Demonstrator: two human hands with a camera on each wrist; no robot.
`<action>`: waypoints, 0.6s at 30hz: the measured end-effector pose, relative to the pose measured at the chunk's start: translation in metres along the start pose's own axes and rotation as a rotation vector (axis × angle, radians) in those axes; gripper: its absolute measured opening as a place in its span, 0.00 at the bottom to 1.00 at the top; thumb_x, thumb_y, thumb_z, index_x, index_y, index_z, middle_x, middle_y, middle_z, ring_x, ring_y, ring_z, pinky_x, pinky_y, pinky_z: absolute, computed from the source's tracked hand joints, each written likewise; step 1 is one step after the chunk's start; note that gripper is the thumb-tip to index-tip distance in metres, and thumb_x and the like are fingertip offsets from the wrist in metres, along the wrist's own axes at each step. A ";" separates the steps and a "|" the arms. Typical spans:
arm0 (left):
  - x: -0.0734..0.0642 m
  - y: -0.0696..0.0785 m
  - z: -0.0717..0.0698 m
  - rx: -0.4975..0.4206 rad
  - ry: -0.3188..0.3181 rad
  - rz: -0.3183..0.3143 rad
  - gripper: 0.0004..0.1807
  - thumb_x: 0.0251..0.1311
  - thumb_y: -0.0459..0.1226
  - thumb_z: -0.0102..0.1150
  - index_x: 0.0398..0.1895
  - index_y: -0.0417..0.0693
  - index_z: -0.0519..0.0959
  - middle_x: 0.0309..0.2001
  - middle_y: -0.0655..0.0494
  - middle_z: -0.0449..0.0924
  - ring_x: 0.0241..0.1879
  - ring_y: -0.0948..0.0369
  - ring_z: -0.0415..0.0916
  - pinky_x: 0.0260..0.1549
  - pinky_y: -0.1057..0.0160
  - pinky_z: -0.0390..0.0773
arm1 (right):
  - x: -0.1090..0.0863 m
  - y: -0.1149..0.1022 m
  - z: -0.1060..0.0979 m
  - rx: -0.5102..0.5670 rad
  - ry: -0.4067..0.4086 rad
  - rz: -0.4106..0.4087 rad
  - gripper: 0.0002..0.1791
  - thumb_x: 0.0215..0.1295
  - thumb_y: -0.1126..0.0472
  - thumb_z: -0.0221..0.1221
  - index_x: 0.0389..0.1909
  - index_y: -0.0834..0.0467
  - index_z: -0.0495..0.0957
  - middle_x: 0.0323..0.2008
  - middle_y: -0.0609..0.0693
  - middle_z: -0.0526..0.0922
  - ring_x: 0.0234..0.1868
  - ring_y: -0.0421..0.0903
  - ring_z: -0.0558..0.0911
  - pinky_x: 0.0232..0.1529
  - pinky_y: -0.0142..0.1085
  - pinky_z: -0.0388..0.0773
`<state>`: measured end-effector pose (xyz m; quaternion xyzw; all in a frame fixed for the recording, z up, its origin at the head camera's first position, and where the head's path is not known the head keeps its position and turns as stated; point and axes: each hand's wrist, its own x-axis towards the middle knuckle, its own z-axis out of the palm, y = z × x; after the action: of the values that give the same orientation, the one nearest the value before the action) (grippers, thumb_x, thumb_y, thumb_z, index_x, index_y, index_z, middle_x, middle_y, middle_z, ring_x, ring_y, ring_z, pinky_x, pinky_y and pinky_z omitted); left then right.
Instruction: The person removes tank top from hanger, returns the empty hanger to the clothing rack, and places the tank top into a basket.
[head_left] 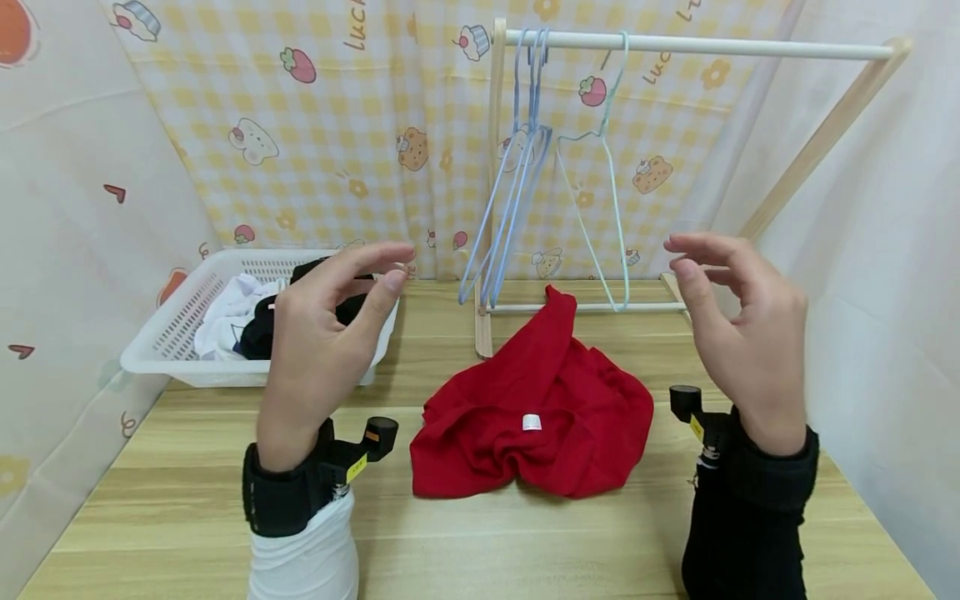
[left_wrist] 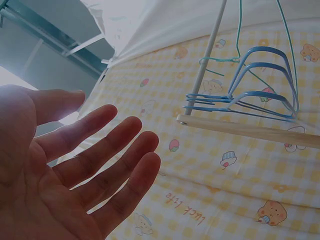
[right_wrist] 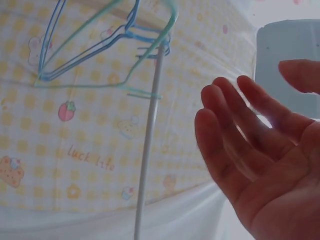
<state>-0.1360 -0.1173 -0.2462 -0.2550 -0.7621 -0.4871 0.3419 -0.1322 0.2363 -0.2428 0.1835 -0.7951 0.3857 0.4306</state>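
Both hands are raised above the table with nothing in them. My left hand is in front of the laundry basket, its fingers bent gently toward the middle; in the left wrist view its palm and spread fingers show. On the other side my right hand mirrors it, thumb and fingers apart, and the right wrist view shows its loosely bent fingers. Between and below them lies a crumpled red garment with a white label at its neckline.
A white plastic basket of black and white clothes stands at the left. Behind the garment, a rack with a white rail carries several blue hangers and a mint green hanger. A patterned curtain closes the back.
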 end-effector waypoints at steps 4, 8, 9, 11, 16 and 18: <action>0.000 0.000 0.004 0.023 -0.031 0.054 0.15 0.74 0.31 0.65 0.60 0.40 0.86 0.54 0.49 0.90 0.52 0.61 0.86 0.56 0.68 0.83 | -0.002 -0.010 0.006 0.107 -0.007 -0.095 0.15 0.77 0.62 0.63 0.57 0.66 0.87 0.51 0.39 0.90 0.50 0.35 0.87 0.58 0.26 0.81; -0.001 0.000 0.008 0.043 -0.079 0.082 0.16 0.74 0.34 0.65 0.61 0.41 0.85 0.58 0.50 0.88 0.51 0.57 0.87 0.58 0.68 0.81 | -0.006 -0.018 0.013 0.186 -0.033 -0.164 0.16 0.78 0.60 0.64 0.55 0.70 0.86 0.52 0.50 0.91 0.52 0.37 0.87 0.58 0.28 0.81; -0.002 0.001 0.009 0.044 -0.091 0.091 0.16 0.73 0.34 0.66 0.61 0.40 0.85 0.58 0.50 0.88 0.52 0.56 0.87 0.58 0.68 0.81 | -0.006 -0.019 0.014 0.191 -0.043 -0.178 0.17 0.78 0.59 0.64 0.55 0.70 0.86 0.52 0.53 0.91 0.52 0.37 0.87 0.58 0.29 0.81; -0.002 0.002 0.011 0.048 -0.115 0.108 0.17 0.73 0.34 0.66 0.62 0.40 0.85 0.58 0.50 0.88 0.53 0.56 0.86 0.58 0.68 0.81 | -0.007 -0.021 0.016 0.194 -0.067 -0.202 0.19 0.79 0.57 0.63 0.55 0.70 0.86 0.52 0.57 0.91 0.53 0.37 0.87 0.57 0.29 0.81; -0.003 0.005 0.019 0.044 -0.192 0.146 0.17 0.73 0.34 0.67 0.61 0.39 0.84 0.58 0.49 0.88 0.56 0.55 0.85 0.56 0.61 0.84 | -0.009 -0.024 0.020 0.173 -0.149 -0.249 0.23 0.82 0.51 0.60 0.57 0.67 0.86 0.53 0.60 0.90 0.55 0.39 0.86 0.57 0.29 0.80; -0.004 0.006 0.022 0.050 -0.233 0.160 0.17 0.73 0.34 0.66 0.61 0.40 0.84 0.57 0.49 0.88 0.54 0.54 0.86 0.54 0.57 0.85 | -0.009 -0.023 0.021 0.149 -0.192 -0.261 0.23 0.82 0.51 0.59 0.58 0.67 0.85 0.53 0.60 0.90 0.54 0.41 0.86 0.58 0.28 0.80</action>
<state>-0.1353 -0.0948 -0.2520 -0.3610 -0.7859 -0.4062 0.2951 -0.1244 0.2053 -0.2465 0.3526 -0.7713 0.3651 0.3842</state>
